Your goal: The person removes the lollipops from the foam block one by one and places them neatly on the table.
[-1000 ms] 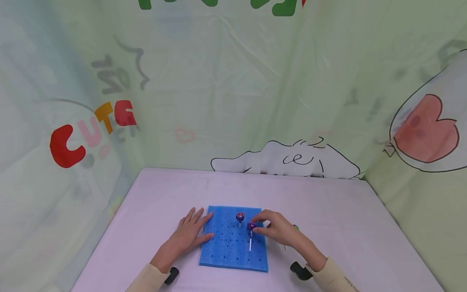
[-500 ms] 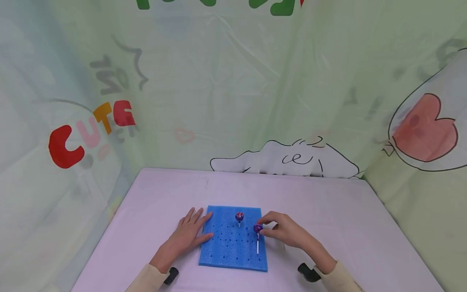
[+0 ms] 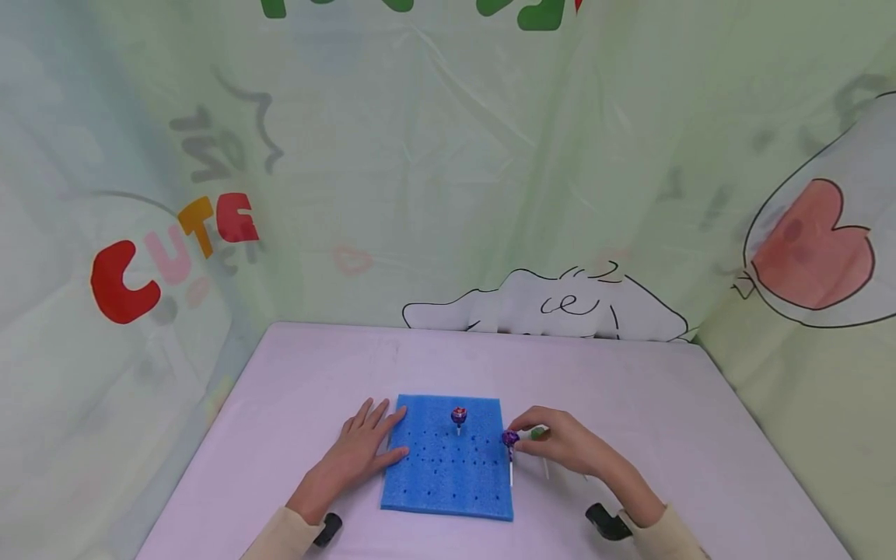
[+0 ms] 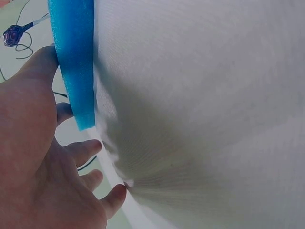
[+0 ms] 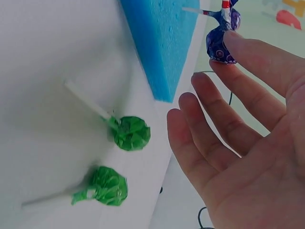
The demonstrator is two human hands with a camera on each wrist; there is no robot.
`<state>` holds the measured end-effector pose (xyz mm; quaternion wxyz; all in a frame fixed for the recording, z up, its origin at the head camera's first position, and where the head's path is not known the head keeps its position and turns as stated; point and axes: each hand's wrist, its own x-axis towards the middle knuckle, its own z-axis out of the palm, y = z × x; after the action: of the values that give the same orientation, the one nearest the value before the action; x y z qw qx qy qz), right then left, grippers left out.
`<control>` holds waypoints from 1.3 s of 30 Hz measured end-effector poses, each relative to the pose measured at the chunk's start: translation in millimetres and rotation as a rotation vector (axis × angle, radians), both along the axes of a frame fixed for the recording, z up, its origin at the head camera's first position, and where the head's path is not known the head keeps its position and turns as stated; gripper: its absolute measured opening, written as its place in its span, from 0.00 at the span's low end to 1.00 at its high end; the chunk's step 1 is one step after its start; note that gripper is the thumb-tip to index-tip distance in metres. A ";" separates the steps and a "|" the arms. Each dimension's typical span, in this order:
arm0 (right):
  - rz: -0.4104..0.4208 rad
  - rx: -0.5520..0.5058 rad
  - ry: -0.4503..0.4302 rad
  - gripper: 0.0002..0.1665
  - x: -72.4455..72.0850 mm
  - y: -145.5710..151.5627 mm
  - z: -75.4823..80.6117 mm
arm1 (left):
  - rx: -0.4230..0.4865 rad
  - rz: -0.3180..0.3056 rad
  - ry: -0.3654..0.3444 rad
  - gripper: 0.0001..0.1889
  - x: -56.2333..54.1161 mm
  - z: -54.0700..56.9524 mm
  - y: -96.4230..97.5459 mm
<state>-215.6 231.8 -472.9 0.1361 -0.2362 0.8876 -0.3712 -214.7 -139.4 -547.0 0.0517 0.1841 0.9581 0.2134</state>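
I see the right hand (image 3: 570, 445) pinching a round purple-wrapped lollipop (image 3: 510, 439), stick down; the left hand (image 3: 358, 449), fingers spread, touches the square blue foam board (image 3: 442, 482).

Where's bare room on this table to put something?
Free: the back of the table, between the blue foam board and the curtain; also well right of the right hand. Crowded: the board's right edge, with a held purple lollipop and two green lollipops nearby; left hand on its left edge.

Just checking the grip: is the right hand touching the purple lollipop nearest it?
Touching. The right wrist view shows the right hand pinching the purple lollipop by its wrapped head, between thumb and forefinger.
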 end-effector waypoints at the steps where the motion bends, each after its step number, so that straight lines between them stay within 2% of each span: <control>1: -0.003 0.003 0.000 0.15 0.0 1.3 0.4 | 0.001 0.000 0.000 0.38 -0.1 -0.1 0.0; 15: -0.025 0.031 0.008 0.17 -2.7 23.4 15.7 | -0.014 0.005 -0.002 0.39 -0.1 0.3 0.2; 26: -0.030 0.050 0.004 0.16 -1.3 36.3 15.7 | -0.011 0.007 -0.002 0.39 -0.6 -0.6 0.5; 39: -0.040 0.097 -0.017 0.16 2.5 55.5 23.4 | -0.007 -0.001 0.006 0.39 -0.7 0.3 0.4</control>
<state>-213.2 287.3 -449.4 0.1475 -0.2084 0.9079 -0.3326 -215.3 -139.1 -546.6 0.0495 0.1849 0.9589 0.2093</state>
